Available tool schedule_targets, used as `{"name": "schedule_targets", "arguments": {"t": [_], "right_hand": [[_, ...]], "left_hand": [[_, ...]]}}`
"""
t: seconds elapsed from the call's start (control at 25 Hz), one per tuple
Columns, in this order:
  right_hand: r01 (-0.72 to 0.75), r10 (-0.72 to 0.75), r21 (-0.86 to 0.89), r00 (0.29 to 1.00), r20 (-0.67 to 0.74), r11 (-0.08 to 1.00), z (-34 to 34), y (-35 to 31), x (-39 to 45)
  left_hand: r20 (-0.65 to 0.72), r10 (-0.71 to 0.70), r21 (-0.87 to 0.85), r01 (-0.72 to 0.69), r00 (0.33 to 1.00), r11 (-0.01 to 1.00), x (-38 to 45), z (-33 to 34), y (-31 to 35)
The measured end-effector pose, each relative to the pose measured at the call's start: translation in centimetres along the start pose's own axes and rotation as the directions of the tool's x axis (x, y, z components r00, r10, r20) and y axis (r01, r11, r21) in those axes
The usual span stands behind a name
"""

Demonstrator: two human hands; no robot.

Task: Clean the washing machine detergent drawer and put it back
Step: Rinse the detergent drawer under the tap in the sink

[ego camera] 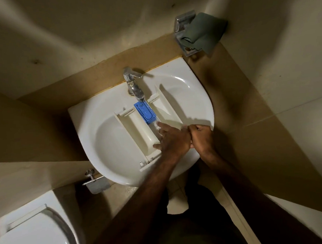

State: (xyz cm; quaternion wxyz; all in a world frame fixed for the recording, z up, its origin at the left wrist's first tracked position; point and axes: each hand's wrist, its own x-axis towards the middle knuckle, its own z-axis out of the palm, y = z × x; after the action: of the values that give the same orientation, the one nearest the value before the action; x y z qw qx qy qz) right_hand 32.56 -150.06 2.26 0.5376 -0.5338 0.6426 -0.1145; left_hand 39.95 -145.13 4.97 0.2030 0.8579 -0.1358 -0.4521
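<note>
My left hand [171, 138] lies inside the cream plastic detergent drawer [147, 130], fingers spread and nearly straight, fingertips [158, 124] pressing into the wet middle compartment just below the blue plastic insert [145, 112]. It grips nothing; I judge it is rubbing residue loose where the water runs off. My right hand [201, 136] sits just beside the left, on the drawer's right edge, fingers curled in. It seems to clamp the drawer's side wall to steady it against the rubbing, but the left hand hides the contact and I cannot tell for sure.

The drawer lies slantwise in the white ceramic washbasin [104, 144], its blue insert directly under the spout of the chrome mixer tap [133, 83], its near end towards the basin's front rim. That placing lets the stream fall into the back of the compartments and drain forward. I judge the rinse is in progress and refitting has not begun; no washing machine is in view.

Beyond the tap, up and to its right, a dark green cloth [201, 32] hangs on a chrome wall holder [183, 25], handy for drying. Well left of the tap and lower, a white toilet lid [31, 243] shows at the corner.

I can read no brand, label or writing; marks on the blue insert are too small to make out.
</note>
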Motion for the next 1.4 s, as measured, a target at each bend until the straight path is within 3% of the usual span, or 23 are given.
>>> {"name": "schedule_targets", "arguments": {"t": [0.28, 0.44, 0.56, 0.8, 1.0, 1.28, 1.4], "right_hand": [[0.066, -0.059, -0.09, 0.996, 0.073, 0.994, -0.5, 0.5, 0.7], [0.065, -0.058, -0.071, 0.993, 0.104, 0.995, -0.3, 0.4, 0.9], [0.113, -0.101, -0.083, 0.985, 0.137, 0.99, -0.6, 0.6, 1.0], [0.177, -0.145, -0.118, 0.961, 0.235, 0.977, -1.7, 0.6, 1.5], [0.181, -0.153, -0.101, 0.96, 0.235, 0.978, -1.3, 0.8, 1.3], [0.207, -0.162, -0.139, 0.945, 0.283, 0.968, -2.2, 0.2, 1.5], [0.211, -0.167, -0.138, 0.946, 0.277, 0.968, -2.2, 0.1, 1.4]], "left_hand": [[-0.341, -0.038, -0.133, -0.008, 0.939, 0.991, 0.0, 1.4, 1.2], [-0.406, -0.006, 0.075, 0.039, 0.914, 0.996, 0.0, 0.9, 0.1], [-0.43, 0.036, 0.236, 0.074, 0.902, 0.969, -1.1, 2.2, 0.1], [-0.395, -0.054, 0.056, 0.082, 0.917, 0.995, 0.3, 2.4, 1.4], [-0.472, 0.01, 0.291, 0.145, 0.882, 0.946, -0.4, 3.0, 0.0], [-0.415, -0.063, 0.046, 0.09, 0.907, 0.995, 0.3, 2.8, 1.8], [-0.39, -0.039, 0.118, 0.092, 0.92, 0.989, 0.1, 2.8, 1.4]]}}
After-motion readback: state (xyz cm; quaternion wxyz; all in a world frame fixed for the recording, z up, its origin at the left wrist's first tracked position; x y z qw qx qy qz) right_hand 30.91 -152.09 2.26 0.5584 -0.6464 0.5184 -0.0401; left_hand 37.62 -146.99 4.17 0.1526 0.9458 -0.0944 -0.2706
